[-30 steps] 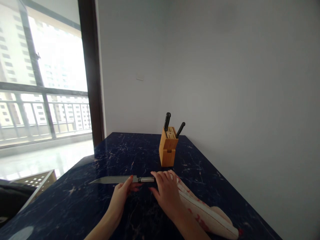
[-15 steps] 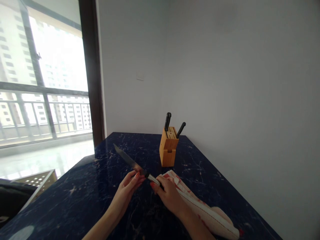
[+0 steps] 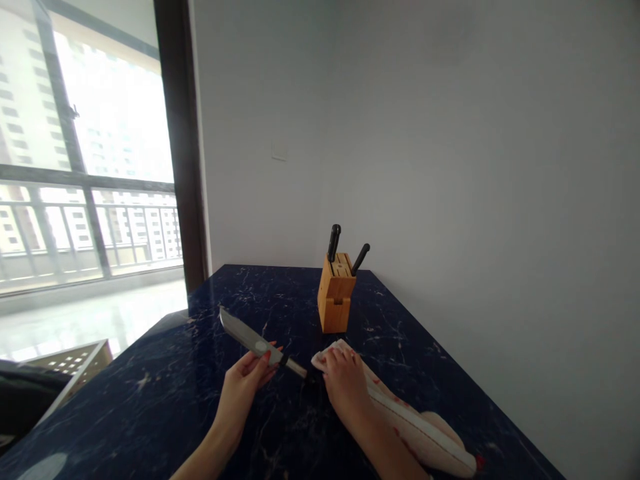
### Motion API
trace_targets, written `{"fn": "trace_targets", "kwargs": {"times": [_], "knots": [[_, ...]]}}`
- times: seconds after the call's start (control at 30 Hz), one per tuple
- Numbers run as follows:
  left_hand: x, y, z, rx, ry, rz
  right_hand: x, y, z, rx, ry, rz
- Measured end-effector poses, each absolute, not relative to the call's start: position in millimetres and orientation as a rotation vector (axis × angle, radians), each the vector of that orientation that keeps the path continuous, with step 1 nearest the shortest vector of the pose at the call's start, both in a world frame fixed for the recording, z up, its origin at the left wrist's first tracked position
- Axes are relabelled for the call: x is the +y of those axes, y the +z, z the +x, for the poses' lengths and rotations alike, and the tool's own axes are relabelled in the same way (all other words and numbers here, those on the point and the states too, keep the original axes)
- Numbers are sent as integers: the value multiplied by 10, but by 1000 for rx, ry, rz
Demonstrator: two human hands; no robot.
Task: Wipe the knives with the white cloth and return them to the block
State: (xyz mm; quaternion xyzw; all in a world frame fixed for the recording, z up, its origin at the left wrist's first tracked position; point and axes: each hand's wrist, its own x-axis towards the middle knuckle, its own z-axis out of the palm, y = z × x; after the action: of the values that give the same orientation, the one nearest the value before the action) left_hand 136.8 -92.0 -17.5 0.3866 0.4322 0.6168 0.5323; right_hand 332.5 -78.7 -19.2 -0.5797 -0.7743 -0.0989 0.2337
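Your right hand has just let go of the kitchen knife and now lies on the end of a folded white cloth with red stripes, leaving the knife to your left hand alone. That left hand's grip is narrow and closed around the knife at the point where the blade meets the pale handle. The right hand's grip is open, with the fingers spread over the cloth and holding nothing firmly.

The knife sits in front of you, above the dark blue marble desk; you cannot tell from this view whether it touches the surface. Its long axis runs diagonally, with the tip pointing away from you and to the left, and the handle end angling back towards your right hand, just apart from it. Farther along the desk stands a wooden knife block, with two black knife handles rising from its top
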Motion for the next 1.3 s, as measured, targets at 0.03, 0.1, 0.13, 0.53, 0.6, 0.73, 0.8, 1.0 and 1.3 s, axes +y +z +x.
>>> {"fn": "trace_targets", "kwargs": {"times": [0.03,0.1,0.13,0.53,0.6,0.73,0.8,1.0,1.3], "knots": [[-912,-190,1368,1039,1461,900,-777,-203,3329,-2136,-283,-1596],[-903,-215,1376,1047,1449,851,-778,-178,3321,-2103,-292,-1592],[-901,-227,1387,1045,1441,831,-788,-148,3308,-2070,-292,-1577],[-887,-368,1459,954,1335,796,-1034,2,2999,-2203,-81,-1197],[-884,-372,1439,953,1366,789,-1042,8,2992,-2214,-81,-1200],[-879,-380,1452,970,1383,781,-1048,17,2978,-2254,-97,-1172],[-875,-366,1451,972,1378,780,-1051,15,2973,-2263,-99,-1165],[-838,-214,1291,1066,1446,796,-1041,-15,3015,-2246,-1,-1227],[-775,48,967,969,1739,738,-968,-135,3032,-2218,77,-1255]]}}
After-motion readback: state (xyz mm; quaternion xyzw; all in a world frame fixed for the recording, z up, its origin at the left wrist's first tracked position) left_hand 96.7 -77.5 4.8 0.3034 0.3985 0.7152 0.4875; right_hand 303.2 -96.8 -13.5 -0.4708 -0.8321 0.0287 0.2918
